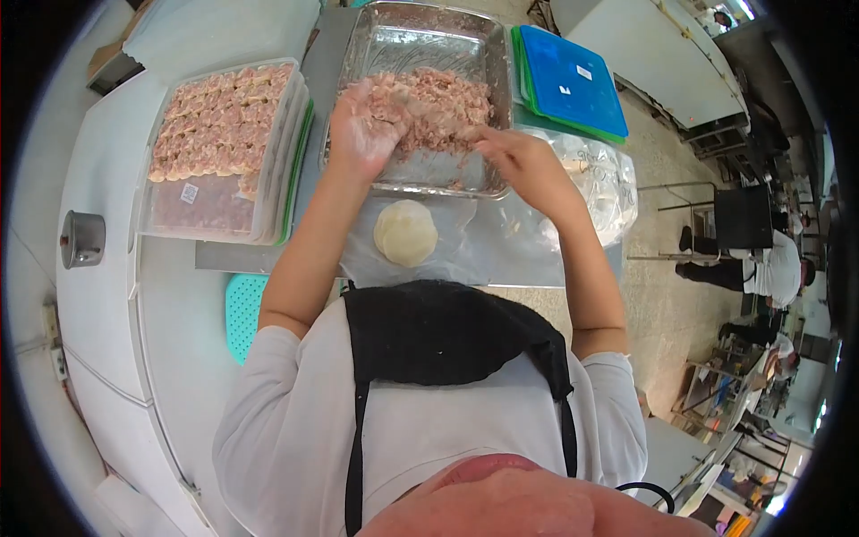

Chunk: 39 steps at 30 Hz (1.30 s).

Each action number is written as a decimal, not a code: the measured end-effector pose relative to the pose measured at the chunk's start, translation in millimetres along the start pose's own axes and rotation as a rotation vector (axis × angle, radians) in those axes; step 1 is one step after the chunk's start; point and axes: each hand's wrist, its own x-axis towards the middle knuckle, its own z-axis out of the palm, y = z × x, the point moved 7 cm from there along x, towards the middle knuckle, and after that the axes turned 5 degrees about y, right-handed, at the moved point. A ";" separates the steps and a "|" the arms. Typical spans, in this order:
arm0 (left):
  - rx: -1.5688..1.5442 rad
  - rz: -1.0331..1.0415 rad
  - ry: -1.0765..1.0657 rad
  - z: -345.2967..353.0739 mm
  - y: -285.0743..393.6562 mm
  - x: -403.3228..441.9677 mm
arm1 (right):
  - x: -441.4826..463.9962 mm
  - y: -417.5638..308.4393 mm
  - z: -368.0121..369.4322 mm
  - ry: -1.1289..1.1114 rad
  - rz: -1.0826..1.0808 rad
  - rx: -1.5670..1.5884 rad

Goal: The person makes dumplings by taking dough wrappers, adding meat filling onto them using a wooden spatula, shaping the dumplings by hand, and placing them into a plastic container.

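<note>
My left hand [360,134] is cupped over the left side of the metal tray [420,183]. In it lies a pale, floury round that looks like a dumpling wrapper [378,134], with some meat at the fingers. Pink minced meat [447,103] fills the middle of the tray. At the tray's right front, my right hand [514,154] is closed, its fingertips by the meat; what they grip is hidden or too small to name. A stack of round, cream-coloured dumpling wrappers [405,233] lies on plastic in front of the tray.
At left, stacked clear containers [277,179] hold rows of filled dumplings [219,121]. Blue and green lids [573,80] lie right of the tray, above a clear plastic bag [599,179] of pale contents. A metal pot [82,239] stands far left. Other people [774,268] are at far right.
</note>
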 end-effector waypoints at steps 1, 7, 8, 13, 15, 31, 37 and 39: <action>0.002 0.011 -0.003 16.8 0.6 -10.0 | 0.3 14.0 -10.0 0.036 0.094 0.231; 1.371 0.479 -0.276 79.8 0.1 -40.4 | -8.5 28.3 -26.7 -0.352 0.294 0.406; 1.496 0.395 -0.316 82.6 -6.0 -38.0 | -8.6 31.6 -25.4 -0.363 0.281 0.409; 1.670 0.129 -0.434 61.3 -24.6 -22.4 | -8.0 56.2 11.8 -0.393 0.089 0.424; 2.033 0.586 -0.390 80.5 -18.2 -40.7 | 2.6 88.0 29.8 -0.386 -0.037 0.423; 1.695 0.221 -0.069 37.0 3.8 -34.4 | 18.7 113.8 9.2 -0.333 -0.050 -0.169; 1.751 0.241 -0.377 83.7 -1.8 -56.2 | 3.4 33.8 -7.1 -0.303 -0.029 0.410; 1.770 0.551 -0.629 103.4 -0.5 -70.2 | 1.3 17.6 0.6 -0.306 -0.173 0.357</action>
